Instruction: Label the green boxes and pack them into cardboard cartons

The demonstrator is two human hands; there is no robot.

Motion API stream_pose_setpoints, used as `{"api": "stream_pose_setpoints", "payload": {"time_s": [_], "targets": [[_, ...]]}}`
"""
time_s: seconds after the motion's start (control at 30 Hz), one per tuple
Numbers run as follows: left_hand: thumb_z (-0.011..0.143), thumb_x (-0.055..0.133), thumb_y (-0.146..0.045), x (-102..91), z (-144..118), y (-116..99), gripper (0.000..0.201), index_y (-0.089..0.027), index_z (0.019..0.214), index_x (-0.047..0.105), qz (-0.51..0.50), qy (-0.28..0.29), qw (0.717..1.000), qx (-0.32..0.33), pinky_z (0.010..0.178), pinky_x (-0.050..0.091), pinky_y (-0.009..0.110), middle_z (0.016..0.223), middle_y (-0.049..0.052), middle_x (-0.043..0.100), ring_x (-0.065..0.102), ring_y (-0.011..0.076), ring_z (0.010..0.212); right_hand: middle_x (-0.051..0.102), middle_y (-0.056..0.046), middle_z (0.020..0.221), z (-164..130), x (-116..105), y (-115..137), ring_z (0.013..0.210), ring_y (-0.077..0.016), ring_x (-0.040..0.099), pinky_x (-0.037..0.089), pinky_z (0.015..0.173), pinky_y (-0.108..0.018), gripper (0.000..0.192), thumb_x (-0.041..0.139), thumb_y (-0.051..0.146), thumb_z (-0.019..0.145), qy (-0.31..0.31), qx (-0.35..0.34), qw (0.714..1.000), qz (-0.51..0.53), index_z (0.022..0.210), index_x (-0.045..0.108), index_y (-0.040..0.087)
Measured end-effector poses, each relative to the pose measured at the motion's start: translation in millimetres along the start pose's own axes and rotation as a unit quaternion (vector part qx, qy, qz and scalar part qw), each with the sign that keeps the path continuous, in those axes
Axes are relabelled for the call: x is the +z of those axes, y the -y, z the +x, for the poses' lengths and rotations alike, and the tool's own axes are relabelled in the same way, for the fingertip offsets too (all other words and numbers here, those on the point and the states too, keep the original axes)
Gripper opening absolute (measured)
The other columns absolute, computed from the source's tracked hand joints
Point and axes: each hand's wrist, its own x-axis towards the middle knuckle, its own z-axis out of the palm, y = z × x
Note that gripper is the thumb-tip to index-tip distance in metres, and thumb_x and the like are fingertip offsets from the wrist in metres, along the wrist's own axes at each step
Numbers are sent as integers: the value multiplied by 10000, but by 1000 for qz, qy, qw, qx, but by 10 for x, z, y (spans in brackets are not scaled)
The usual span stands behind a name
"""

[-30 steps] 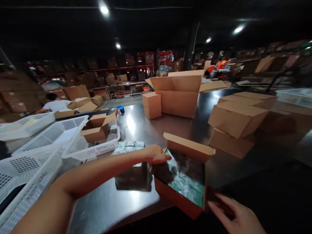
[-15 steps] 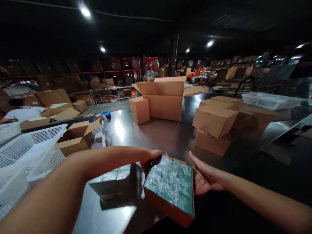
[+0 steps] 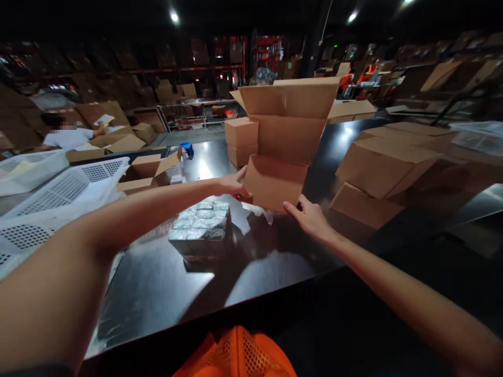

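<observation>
Out over the metal table (image 3: 157,293), my left hand (image 3: 236,186) and my right hand (image 3: 310,215) grip a small cardboard box (image 3: 275,183) by its two sides. It is tilted so that a plain brown face is towards me, and its contents are hidden. A bit of clear plastic (image 3: 257,209) shows under its lower edge. Right behind it stands a large open carton (image 3: 288,131) with its flaps up. Left of my hands, a block of shiny plastic-wrapped packs (image 3: 202,222) rests on the table.
Two small closed boxes (image 3: 241,137) are stacked left of the large carton. More closed boxes (image 3: 385,162) stand at the right. White perforated baskets (image 3: 78,183), an open box (image 3: 143,173) and a blue container (image 3: 187,150) are at the left. A person (image 3: 68,136) works beyond the baskets.
The box has moved away from me, towards the large carton, and tipped; its green plastic-wrapped contents no longer show. My right hand has closed on its side. My view has shifted downward.
</observation>
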Motion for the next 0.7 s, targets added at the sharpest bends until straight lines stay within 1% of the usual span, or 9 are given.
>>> {"api": "stream_pose_setpoints", "payload": {"time_s": [0.03,0.1,0.17,0.2,0.27,0.4,0.5,0.6,0.7], "targets": [[541,822,-168,-9,53,140,958,-170,1419,439,-51,-6,998,39,878,551,422,1181,134,678,655,309,1046,730,-92,859,30,130,-89,752,-266,684,554,684,-355,525,657,540,802,-25,-25,999,-14,1174,639,171],[430,852,-109,-19,100,417,1117,-184,1440,380,-106,-32,991,77,965,508,422,1268,143,616,581,325,1175,733,-83,854,69,395,-257,786,-286,687,545,712,-368,701,691,501,757,-43,-38,998,-12,1349,547,152],[417,861,-122,-16,123,634,1130,-170,1428,360,-122,-56,988,72,1010,474,427,1262,150,592,539,331,1222,738,-61,812,80,621,-381,755,-299,693,543,688,-378,964,728,487,711,-49,-44,998,-7,1516,344,120],[423,864,-134,-16,136,708,1113,-160,1414,357,-121,-61,989,62,1015,467,433,1228,146,597,540,330,1214,739,-47,789,76,706,-420,738,-304,696,544,681,-385,1067,743,485,692,-52,-45,998,-4,1559,245,111],[424,875,-150,-37,166,793,1062,-149,1362,377,-121,-70,989,47,997,471,452,1118,117,617,569,321,1147,746,-33,785,60,810,-452,734,-302,705,554,695,-395,1140,752,470,687,-55,-57,997,7,1588,151,112],[396,902,-125,-146,191,792,994,-164,1262,414,-122,-74,989,47,948,489,444,966,42,615,607,264,988,764,-52,873,48,802,-399,816,-289,725,582,751,-402,1006,733,418,736,-68,-99,992,33,1575,252,145],[430,887,-99,-219,154,730,947,-175,1248,416,-132,-73,986,65,925,498,408,959,27,619,616,222,927,768,-36,901,61,725,-330,851,-306,734,595,762,-441,1010,751,412,740,-73,-106,991,33,1582,243,188],[468,867,-83,-278,106,654,919,-202,1266,427,-142,-77,983,87,921,499,372,1025,41,631,624,209,945,768,-28,927,71,653,-251,880,-315,739,600,775,-458,1014,759,437,748,-77,-115,990,34,1586,232,221],[469,875,-72,-358,90,585,947,-215,1297,438,-139,-85,982,98,916,501,340,1055,49,640,627,223,997,766,-45,991,89,591,-164,911,-314,739,597,806,-447,1008,770,468,751,-86,-127,988,27,1583,243,255]]}}
